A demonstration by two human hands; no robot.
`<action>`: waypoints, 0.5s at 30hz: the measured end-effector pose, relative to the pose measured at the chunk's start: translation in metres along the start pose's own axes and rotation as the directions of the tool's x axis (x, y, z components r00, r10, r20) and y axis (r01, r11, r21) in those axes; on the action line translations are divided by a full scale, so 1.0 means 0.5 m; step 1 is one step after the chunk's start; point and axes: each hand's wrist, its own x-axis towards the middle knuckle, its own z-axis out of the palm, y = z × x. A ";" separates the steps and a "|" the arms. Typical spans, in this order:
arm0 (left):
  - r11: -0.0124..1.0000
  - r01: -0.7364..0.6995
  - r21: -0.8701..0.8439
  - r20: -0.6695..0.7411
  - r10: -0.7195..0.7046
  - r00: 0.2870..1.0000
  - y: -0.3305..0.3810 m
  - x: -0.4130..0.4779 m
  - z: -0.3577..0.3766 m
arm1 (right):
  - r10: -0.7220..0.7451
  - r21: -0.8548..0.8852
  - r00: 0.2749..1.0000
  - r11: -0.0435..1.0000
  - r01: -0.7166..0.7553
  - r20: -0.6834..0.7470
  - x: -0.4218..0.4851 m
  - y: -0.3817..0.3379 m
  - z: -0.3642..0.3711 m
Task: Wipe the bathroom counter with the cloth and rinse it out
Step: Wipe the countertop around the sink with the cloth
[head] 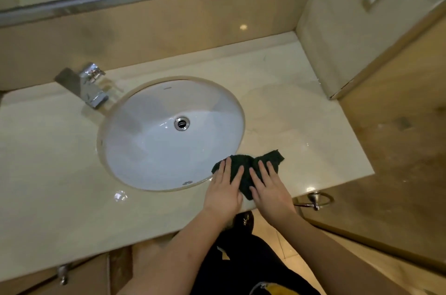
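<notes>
A: The cloth (pixel 246 164) sits bunched on the counter (pixel 301 101), at the sink's (pixel 144 162) near-right rim, one corner touching the rim.
B: Grip?
A: None: left hand (pixel 223 194) and right hand (pixel 271 192) both lie flat on it, fingers straight, pressing down.
B: Risk?
A: Slip, I'd say. Glossy counter, nothing pinched. A push toward the sink drops it in; bunching probably leaves streaks.

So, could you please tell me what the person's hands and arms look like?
The left hand and right hand are bare: no gloves, rings or watch show. The left forearm and right forearm are uncovered, no sleeve in view. Between them is black clothing with a yellow patch.
</notes>
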 end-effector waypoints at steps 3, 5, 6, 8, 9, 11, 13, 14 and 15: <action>1.000 -0.016 0.021 0.007 0.015 1.000 0.053 0.051 -0.009 | 0.082 0.035 0.994 0.996 -0.085 0.072 -0.022 0.062 0.017; 0.997 -0.061 0.045 0.030 0.060 0.998 0.082 0.081 -0.011 | 0.164 0.108 0.986 0.980 -0.167 0.028 -0.020 0.096 0.021; 0.995 -0.083 0.050 0.041 0.081 0.996 0.094 0.096 -0.013 | 0.197 0.127 0.980 0.973 -0.195 0.003 -0.017 0.114 0.021; 0.990 -0.130 0.059 0.070 0.126 0.990 0.112 0.120 -0.022 | 0.246 0.149 0.969 0.959 -0.242 -0.012 -0.017 0.145 0.022; 0.987 -0.150 0.064 0.084 0.145 0.986 0.119 0.131 -0.026 | 0.267 0.151 0.964 0.953 -0.264 -0.002 -0.020 0.157 0.023; 0.982 -0.176 0.064 0.096 0.170 0.981 0.133 0.149 -0.033 | 0.313 0.176 0.950 0.934 -0.311 0.018 -0.025 0.174 0.033; 0.979 -0.195 0.065 0.104 0.187 0.977 0.142 0.169 -0.037 | 0.350 0.202 0.936 0.915 -0.349 0.032 -0.025 0.184 0.040; 0.976 -0.205 0.075 0.107 0.196 0.975 0.144 0.182 -0.039 | 0.365 0.209 0.931 0.908 -0.363 0.029 -0.020 0.187 0.041; 0.973 -0.214 0.087 0.109 0.205 0.973 0.144 0.194 -0.042 | 0.377 0.216 0.926 0.902 -0.373 0.022 -0.011 0.192 0.037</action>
